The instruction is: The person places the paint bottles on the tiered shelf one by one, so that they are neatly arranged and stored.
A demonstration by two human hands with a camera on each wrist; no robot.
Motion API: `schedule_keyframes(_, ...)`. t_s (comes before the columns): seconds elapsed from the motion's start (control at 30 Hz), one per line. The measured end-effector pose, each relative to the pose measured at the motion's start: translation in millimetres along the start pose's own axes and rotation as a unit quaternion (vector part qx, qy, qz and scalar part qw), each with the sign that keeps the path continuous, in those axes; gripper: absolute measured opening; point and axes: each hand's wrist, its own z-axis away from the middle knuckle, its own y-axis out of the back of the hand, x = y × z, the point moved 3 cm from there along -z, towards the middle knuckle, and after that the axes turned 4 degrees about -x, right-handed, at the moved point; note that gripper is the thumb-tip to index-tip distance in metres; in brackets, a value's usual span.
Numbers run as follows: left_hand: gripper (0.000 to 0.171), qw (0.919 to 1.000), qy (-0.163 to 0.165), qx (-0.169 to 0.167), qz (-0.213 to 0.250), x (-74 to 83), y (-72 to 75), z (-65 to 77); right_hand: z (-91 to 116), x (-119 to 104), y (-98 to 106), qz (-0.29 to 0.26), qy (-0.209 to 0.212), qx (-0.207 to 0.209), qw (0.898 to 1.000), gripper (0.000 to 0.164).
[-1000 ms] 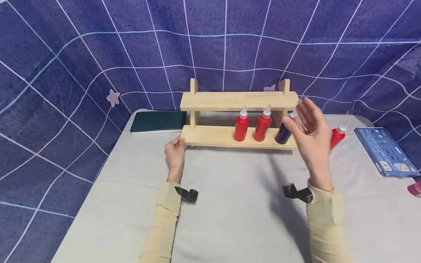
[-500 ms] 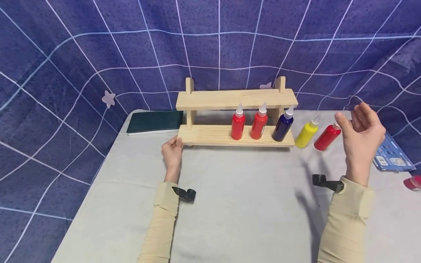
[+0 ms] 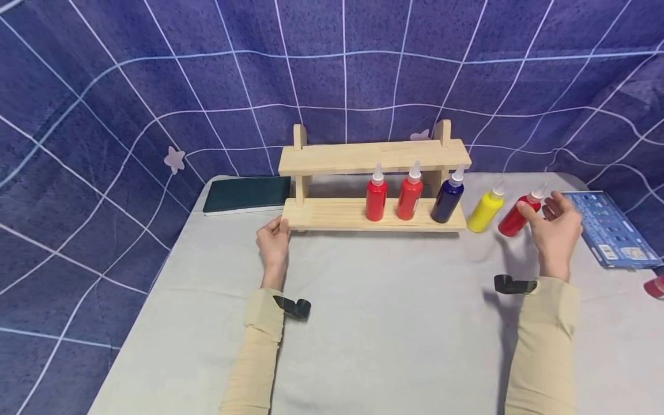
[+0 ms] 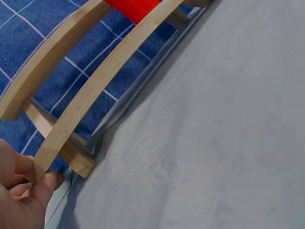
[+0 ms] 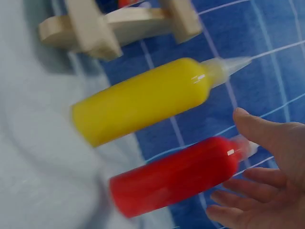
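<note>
My left hand (image 3: 272, 245) pinches the left end of the lower board of a two-tier wooden shelf (image 3: 332, 214); the left wrist view shows thumb and fingers at the board's end (image 4: 44, 167). Over at the right, my right hand (image 3: 557, 233) is spread beside a red squeeze bottle (image 3: 513, 220) with a clear pointed cap. In the right wrist view its thumb and fingers (image 5: 259, 126) are apart around the bottle's cap end. A yellow squeeze bottle (image 3: 485, 212) stands between that red one and the shelf.
Two red bottles (image 3: 376, 202) and a dark blue bottle (image 3: 447, 202) stand on the lower board. A dark green book (image 3: 246, 193) lies behind on the left. At right are a blue printed box (image 3: 612, 227) and a red object (image 3: 656, 287) at the frame's edge.
My right hand has moved right from in front of the dark blue bottle, past the yellow one, then down to the red bottle. My left hand keeps its hold on the shelf.
</note>
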Motion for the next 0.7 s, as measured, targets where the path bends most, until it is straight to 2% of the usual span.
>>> schedule_keyframes(0.13,0.029,1.0,0.0,0.003,0.006,-1.1,-0.5,-0.1,-6.6,13.1,-5.7,0.04,0.005,-0.026,0.999,0.069)
schedule_keyframes(0.3,0.028,1.0,0.004,-0.001,0.008,-2.6,-1.2,0.3,-11.6,27.2,-10.8,0.114,0.018,-0.037,0.993,0.062)
schedule_keyframes(0.63,0.03,1.0,0.004,-0.001,-0.005,-1.2,0.9,-0.4,-14.2,37.0,-14.5,0.088,0.017,-0.028,0.996,0.054)
schedule_keyframes(0.7,0.03,1.0,0.006,-0.001,-0.006,-1.4,1.7,-1.5,-13.3,35.7,-13.4,0.071,0.019,-0.025,0.997,0.047)
